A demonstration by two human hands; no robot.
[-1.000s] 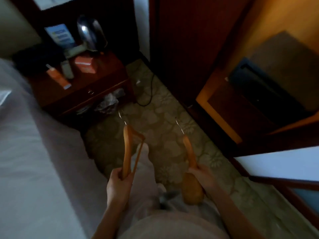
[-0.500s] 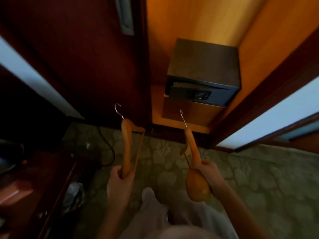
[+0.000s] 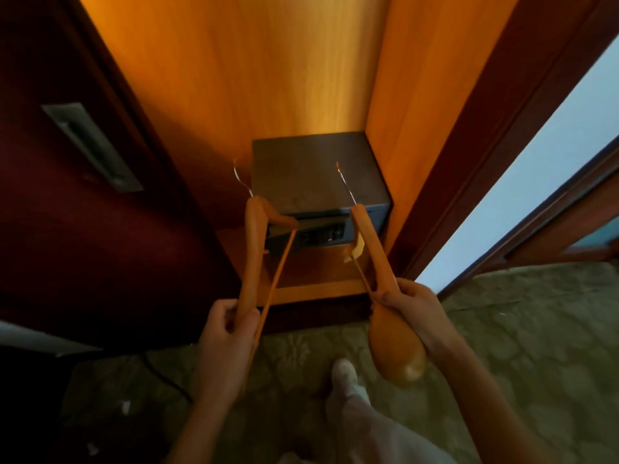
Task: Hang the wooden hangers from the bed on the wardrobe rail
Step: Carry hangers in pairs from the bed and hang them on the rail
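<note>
left hand (image 3: pixel 225 333) grips wooden hanger (image 3: pixel 252 249) | right hand (image 3: pixel 410 308) grips second hanger (image 3: pixel 375 256) | hooks up, before safe (image 3: pixel 315 175) in wardrobe (image 3: pixel 254 68)

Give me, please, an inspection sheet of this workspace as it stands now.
Surface: patterned carpet; wooden wardrobe shelf.
Job's things: left hanger and right hanger, both wooden, both held, hooks pointing into the wardrobe; rail not in view.
Clutter: safe inside the wardrobe; white scraps on the carpet.
Grippers: left hand grips the left hanger; right hand grips the right hanger.
Cables: dark cable on the carpet, left.
Surroundings: dark red sliding door with recessed handle.
</note>
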